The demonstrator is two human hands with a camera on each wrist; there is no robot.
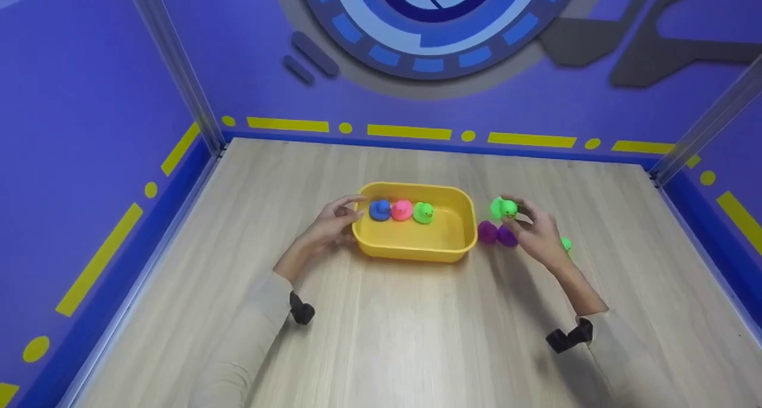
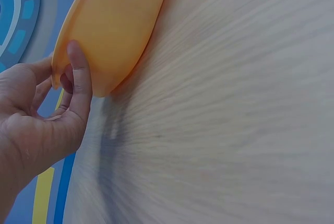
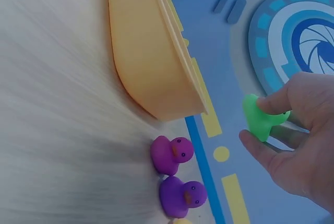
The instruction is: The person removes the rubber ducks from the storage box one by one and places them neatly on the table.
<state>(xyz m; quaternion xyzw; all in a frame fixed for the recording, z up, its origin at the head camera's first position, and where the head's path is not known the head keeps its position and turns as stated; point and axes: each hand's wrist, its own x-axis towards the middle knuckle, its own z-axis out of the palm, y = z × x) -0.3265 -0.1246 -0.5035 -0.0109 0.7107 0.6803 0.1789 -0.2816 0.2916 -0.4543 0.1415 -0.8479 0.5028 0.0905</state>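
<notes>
A yellow plastic basin [image 1: 411, 254] stands on the table. In a row inside it sit a blue rubber duck [image 1: 379, 210], a pink rubber duck [image 1: 402, 209] and a green rubber duck [image 1: 423, 213]. My left hand [image 1: 326, 224] pinches the basin's left rim between thumb and fingers, as the left wrist view [image 2: 57, 106] also shows. Beyond the basin's right end, my right hand [image 1: 540, 234] holds another green rubber duck [image 1: 503, 208] above the table. Below that duck sit a magenta duck [image 3: 171, 154] and a purple duck [image 3: 181, 196], side by side.
Partly hidden behind my right wrist is a further green object [image 1: 565, 243]. A bit of something yellow [image 3: 181, 221] shows at the right wrist view's bottom edge. Blue panels [image 1: 250, 86] with metal corner posts enclose the wooden table [image 1: 393, 336] at the back and sides.
</notes>
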